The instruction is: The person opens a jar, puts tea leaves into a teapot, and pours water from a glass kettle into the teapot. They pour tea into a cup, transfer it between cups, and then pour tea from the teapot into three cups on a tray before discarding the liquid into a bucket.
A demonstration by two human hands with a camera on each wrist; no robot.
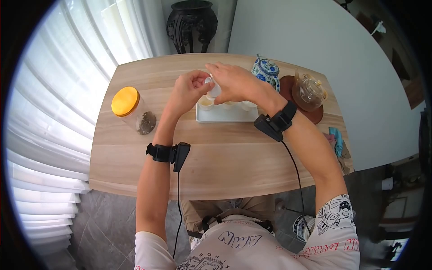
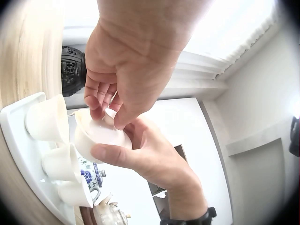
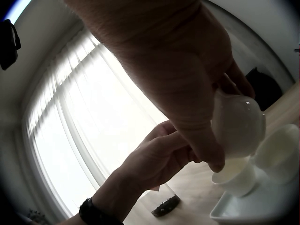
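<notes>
Over the white tray, a small white lidded tea bowl is held tilted between both hands. My right hand grips its body, with the thumb on the near side. At its lid, my left hand pinches the little knob between thumb and fingers. White cups stand in a row on the tray, among them a left cup and a right cup; pale liquid shows in the left one. The bowl is right above the cups at the tray's left end, and the hands partly hide it in the head view.
On the left lies a clear jar with a yellow lid and dark contents. Behind the tray's right end stands a blue-and-white teapot. A glass teapot sits on a brown mat, with crumpled cloths at the right edge.
</notes>
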